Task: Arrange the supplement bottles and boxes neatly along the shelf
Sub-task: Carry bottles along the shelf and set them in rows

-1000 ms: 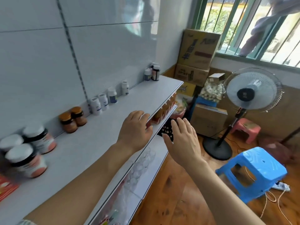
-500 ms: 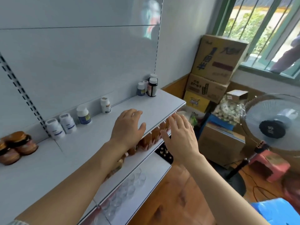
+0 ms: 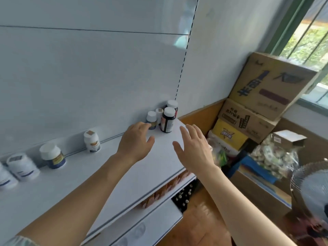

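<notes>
Hands: left hand (image 3: 135, 142), right hand (image 3: 194, 148) apart, fingers spread, empty; dark bottle (image 3: 167, 119) label unreadable

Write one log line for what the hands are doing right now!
left hand: open, fingertips by small white-capped bottle | right hand: open, holding nothing | dark bottle: upright on shelf, untouched

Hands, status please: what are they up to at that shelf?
Left hand open, fingers by small white-capped bottle. Right hand open, empty. Dark bottle between them, untouched.

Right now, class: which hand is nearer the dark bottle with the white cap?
Left. The left hand reaches just beside the dark bottle; the right hand hovers farther, near the shelf edge.
</notes>
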`<state>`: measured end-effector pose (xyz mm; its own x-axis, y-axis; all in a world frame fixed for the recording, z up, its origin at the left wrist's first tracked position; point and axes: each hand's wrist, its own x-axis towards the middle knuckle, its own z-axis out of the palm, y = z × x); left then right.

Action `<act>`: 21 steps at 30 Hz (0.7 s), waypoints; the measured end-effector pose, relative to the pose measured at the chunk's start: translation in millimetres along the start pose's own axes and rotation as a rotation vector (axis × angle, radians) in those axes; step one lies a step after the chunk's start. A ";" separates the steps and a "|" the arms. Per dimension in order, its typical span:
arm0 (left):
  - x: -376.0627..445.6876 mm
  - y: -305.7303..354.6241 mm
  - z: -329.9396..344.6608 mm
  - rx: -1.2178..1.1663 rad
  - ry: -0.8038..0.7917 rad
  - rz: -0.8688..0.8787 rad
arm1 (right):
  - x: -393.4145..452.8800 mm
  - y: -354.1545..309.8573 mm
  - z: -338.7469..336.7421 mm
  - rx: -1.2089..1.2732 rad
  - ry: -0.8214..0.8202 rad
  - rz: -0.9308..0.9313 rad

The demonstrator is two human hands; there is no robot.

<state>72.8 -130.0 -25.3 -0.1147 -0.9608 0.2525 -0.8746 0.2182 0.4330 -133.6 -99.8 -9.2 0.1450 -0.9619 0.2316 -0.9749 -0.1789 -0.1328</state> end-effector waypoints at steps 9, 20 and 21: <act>77.0 1.9 39.4 0.049 0.017 -0.201 | 116.8 58.7 43.5 0.116 0.024 -0.218; 134.2 -2.9 79.2 0.100 0.047 -0.343 | 205.9 89.8 80.0 0.215 0.054 -0.490; 138.3 -3.7 82.4 0.095 0.039 -0.344 | 209.1 89.7 83.1 0.229 0.040 -0.499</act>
<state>21.3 -277.8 -63.3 0.2104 -0.9676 0.1397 -0.8990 -0.1353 0.4165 -176.7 -334.2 -52.8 0.5696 -0.7409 0.3559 -0.7269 -0.6562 -0.2026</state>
